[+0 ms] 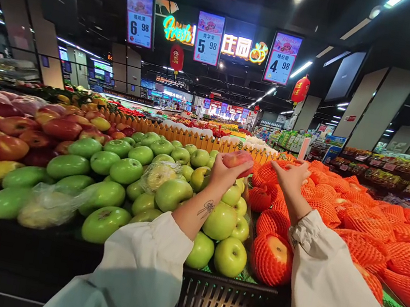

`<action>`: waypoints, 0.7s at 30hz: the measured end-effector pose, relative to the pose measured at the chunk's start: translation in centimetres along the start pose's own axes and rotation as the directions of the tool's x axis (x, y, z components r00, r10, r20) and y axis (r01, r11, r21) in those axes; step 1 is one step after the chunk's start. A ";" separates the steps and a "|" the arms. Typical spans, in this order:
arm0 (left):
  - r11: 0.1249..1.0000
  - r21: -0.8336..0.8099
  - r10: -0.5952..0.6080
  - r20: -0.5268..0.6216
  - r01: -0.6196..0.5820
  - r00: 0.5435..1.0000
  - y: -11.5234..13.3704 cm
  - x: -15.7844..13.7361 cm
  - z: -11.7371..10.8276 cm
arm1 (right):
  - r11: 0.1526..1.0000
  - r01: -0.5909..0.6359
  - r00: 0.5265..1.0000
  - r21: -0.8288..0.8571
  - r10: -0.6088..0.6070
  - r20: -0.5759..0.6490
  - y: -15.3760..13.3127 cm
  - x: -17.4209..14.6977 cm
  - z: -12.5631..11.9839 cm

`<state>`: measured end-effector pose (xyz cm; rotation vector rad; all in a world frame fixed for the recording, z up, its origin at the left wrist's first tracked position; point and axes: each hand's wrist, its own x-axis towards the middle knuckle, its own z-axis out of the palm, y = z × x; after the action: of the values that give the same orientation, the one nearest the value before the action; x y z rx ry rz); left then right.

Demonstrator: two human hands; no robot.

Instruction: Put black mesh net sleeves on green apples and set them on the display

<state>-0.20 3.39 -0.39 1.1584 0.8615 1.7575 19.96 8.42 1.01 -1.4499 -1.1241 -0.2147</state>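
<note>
- While both arms reach out over the fruit display, the left hand (225, 173) is closed around one reddish-pink fruit (238, 159), gripping it from below with the fingers curled round it, above the far edge of the green apples.
- The right hand (292, 176) is empty, its fingers loosely spread and partly bent, palm turned toward the held fruit; it hovers near the fruit, apart from it, over the net-wrapped oranges.
- One small dark tattoo (206, 208) shows on the left forearm; both arms wear pale loose sleeves, two in all.
- The green apples (125, 170) lie heaped in the middle of the display, too many to count exactly, several dozen at least.
- Two clear plastic bags lie among them: one (159, 174) near the middle of the heap, one (51, 202) at the front left.
- The red apples (62, 128) are piled to the left, with a few yellowish ones at the near left edge.
- The oranges in orange foam nets (272, 257) fill the right part, again dozens.
- A black slotted crate (220, 298) forms the front wall under the green apples.
- Three price signs hang overhead, reading 6.98 (139, 20), 5.98 (208, 39) and 4.98 (282, 59).
- Two red lanterns (300, 89) hang behind the signs.
</note>
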 end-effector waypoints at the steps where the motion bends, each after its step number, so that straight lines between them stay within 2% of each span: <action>1: 1.000 -0.002 -0.001 0.002 0.001 1.000 0.0 0.0 0.0 | 0.999 0.022 1.000 0.023 -0.022 0.008 -0.1 0.0 -0.3; 4: 1.000 -0.004 0.001 0.004 -0.001 1.000 -0.2 0.1 -0.1 | 0.987 0.069 0.994 0.143 -0.081 0.079 -0.5 0.1 -0.9; 5: 1.000 -0.002 0.004 0.004 -0.004 1.000 -0.3 0.2 -0.1 | 0.984 0.071 0.994 0.162 -0.083 0.068 -0.6 0.1 -1.0; 7: 1.000 0.005 0.014 0.006 -0.014 1.000 -0.4 0.2 -0.1 | 0.988 0.082 0.997 0.130 -0.082 -0.005 -1.0 0.1 -1.4; 9: 1.000 0.013 0.026 0.014 -0.026 1.000 -0.5 0.2 -0.1 | 0.995 0.097 0.995 0.026 -0.097 -0.020 -1.4 0.0 -2.0; 11: 0.999 0.026 0.040 0.026 -0.041 0.999 -0.6 0.3 -0.1 | 0.994 0.091 0.994 -0.066 -0.086 0.067 -1.8 -0.1 -2.7; 14: 0.997 0.058 0.050 0.025 -0.051 0.998 -0.8 0.4 -0.2 | 0.996 0.055 0.981 -0.063 -0.042 0.189 -1.8 -0.3 -3.0; 16: 0.996 0.074 0.052 0.011 -0.053 0.999 -0.8 0.5 -0.3 | 0.999 0.042 0.973 0.015 -0.044 0.226 -1.5 -0.4 -2.5; 18: 0.995 0.080 0.055 0.000 -0.055 0.998 -0.8 0.5 -0.4 | 0.984 0.016 0.962 0.178 -0.064 0.264 -1.4 -0.5 -1.8; 19: 0.995 0.082 0.060 -0.003 -0.059 0.998 -0.8 0.5 -0.4 | 0.956 -0.018 0.957 0.293 -0.069 0.283 -1.4 -0.5 -1.4; 21: 0.994 0.083 0.077 -0.026 -0.075 0.997 -0.7 0.6 -0.4 | 0.846 -0.110 0.947 0.521 -0.069 0.313 -1.8 -0.5 -1.0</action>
<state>-0.52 4.15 -0.94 1.2362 0.9254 1.8196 18.81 6.98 2.12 -1.0072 -1.3004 0.3488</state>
